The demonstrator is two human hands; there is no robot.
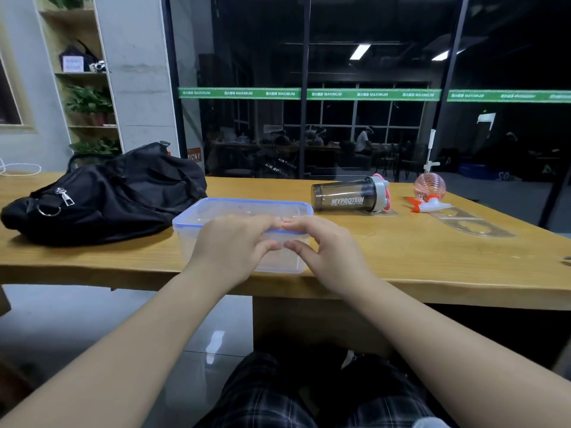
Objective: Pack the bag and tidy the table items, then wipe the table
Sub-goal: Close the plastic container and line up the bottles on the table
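Both hands meet at the near long edge of the one clear rectangular plastic container with a blue-rimmed lid (244,211), which sits at the front lip of the pale wooden worktop (432,257). The left hand (230,247) and the right hand (324,245) each curl fingers over the lid's rim with the thumb tucked against the side wall below, fingertips almost touching in the middle; this looks like a pinch meant to press or work the front clip, so the box is probably being sealed or opened before packing. The container appears empty, though its frosted wall hides detail.

Just beyond and to the left of the left hand lies one black fabric duffel bag (102,193), slumped, its zip pulls facing the person, close enough to receive the box. Beyond the right hand, well apart from it, one dark translucent shaker bottle with a grey cap (349,194) lies on its side. Further right lies one pink ribbed spray bottle with a white and orange trigger (429,189), likely for the wiping step; no cloth is visible
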